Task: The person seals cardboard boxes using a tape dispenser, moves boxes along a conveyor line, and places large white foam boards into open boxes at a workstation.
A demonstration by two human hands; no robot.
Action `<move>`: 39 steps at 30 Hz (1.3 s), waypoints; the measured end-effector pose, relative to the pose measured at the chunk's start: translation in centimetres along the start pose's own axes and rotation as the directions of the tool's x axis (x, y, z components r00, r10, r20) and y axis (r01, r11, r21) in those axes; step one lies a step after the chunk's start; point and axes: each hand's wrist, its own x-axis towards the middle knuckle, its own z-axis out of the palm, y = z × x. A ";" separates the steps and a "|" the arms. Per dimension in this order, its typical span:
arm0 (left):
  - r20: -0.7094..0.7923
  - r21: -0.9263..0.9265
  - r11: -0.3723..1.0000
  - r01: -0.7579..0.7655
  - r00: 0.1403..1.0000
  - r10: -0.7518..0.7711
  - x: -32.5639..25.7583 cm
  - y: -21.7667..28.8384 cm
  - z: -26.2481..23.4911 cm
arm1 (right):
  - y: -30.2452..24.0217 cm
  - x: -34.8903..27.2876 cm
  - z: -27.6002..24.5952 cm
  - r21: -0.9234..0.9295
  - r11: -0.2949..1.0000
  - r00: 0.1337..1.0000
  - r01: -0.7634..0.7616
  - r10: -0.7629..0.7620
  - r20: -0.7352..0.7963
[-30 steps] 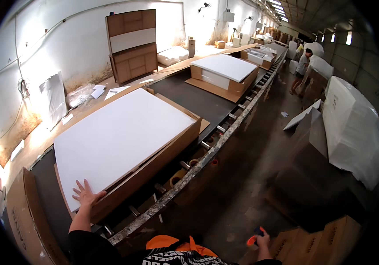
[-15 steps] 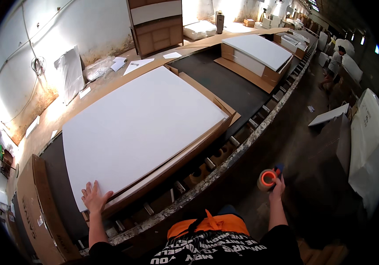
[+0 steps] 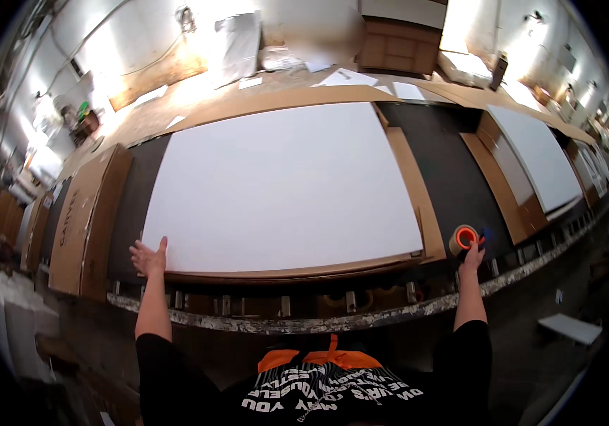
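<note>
A large white foam-like sheet (image 3: 283, 188) lies flat in front of me, over an open cardboard carton (image 3: 417, 192) whose brown flap sticks out along its right side. At the sheet's near left corner rests my left hand (image 3: 150, 258), fingers spread along the edge, holding nothing. My right hand (image 3: 472, 257) is closed around a tape dispenser (image 3: 464, 238) with an orange-red core, a roll of tape and a blue part. It is held past the carton's near right corner, above the conveyor's edge.
The carton sits on a dark conveyor belt (image 3: 453, 156) with metal rollers (image 3: 351, 302) and a worn rail (image 3: 304, 325) nearest me. A closed brown carton (image 3: 81, 220) stands at left. Another open carton (image 3: 507, 170) with a white sheet is at right. A wooden cabinet (image 3: 400, 46) stands behind.
My view has swung left. The tape dispenser in my right hand has come up and forward, from low beside me to the conveyor's edge. My left hand remains at the sheet's near left corner.
</note>
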 end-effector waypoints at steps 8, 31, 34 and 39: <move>0.232 -0.002 0.958 0.285 0.932 -0.277 2.0 0.4 -1.6 | -2.3 -1.9 6.9 -0.963 0.259 0.997 -0.069 -0.026 -0.078; 0.337 -0.083 0.763 -0.642 0.702 0.627 -5.5 1.2 -2.6 | -9.4 -33.3 21.0 0.162 -0.045 -0.149 0.986 0.216 0.965; 0.292 -0.037 0.739 -0.672 0.700 0.651 -4.8 2.8 -2.8 | -6.0 -29.2 22.5 0.184 -0.173 -0.148 0.968 0.204 0.968; 0.366 -0.143 0.748 -0.648 0.667 0.649 -3.3 4.3 -0.6 | -3.9 -28.4 24.6 0.208 -0.113 -0.169 0.972 0.286 0.943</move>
